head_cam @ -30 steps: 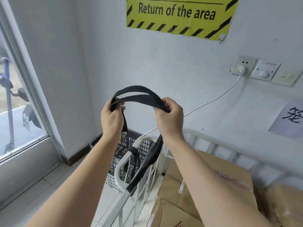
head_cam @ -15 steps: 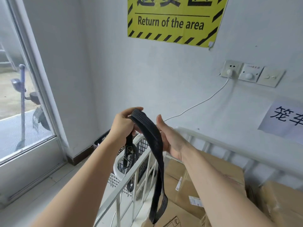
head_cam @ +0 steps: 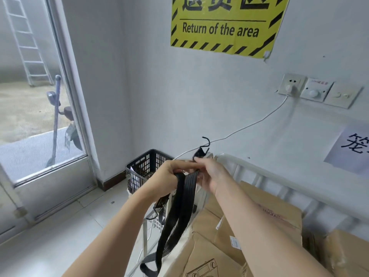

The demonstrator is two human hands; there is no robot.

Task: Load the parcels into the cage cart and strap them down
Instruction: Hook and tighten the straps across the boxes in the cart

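Holding the black strap [head_cam: 180, 206] bunched in the left hand [head_cam: 169, 174], with fingers curled round the webbing. Pinching the strap's upper end in the right hand [head_cam: 211, 173], between thumb and fingertips, just below a black hook [head_cam: 207, 140] poking up above both hands. Hands close together, nearly touching. Below them, long folded loops of strap hanging down past the left forearm to the bottom edge of view. Under and to the right of the right forearm, cardboard parcels [head_cam: 259, 212] already stacked inside the white cart [head_cam: 289, 186], unstrapped. Just beyond the left hand, a black basket [head_cam: 146, 164] on the floor by the wall.
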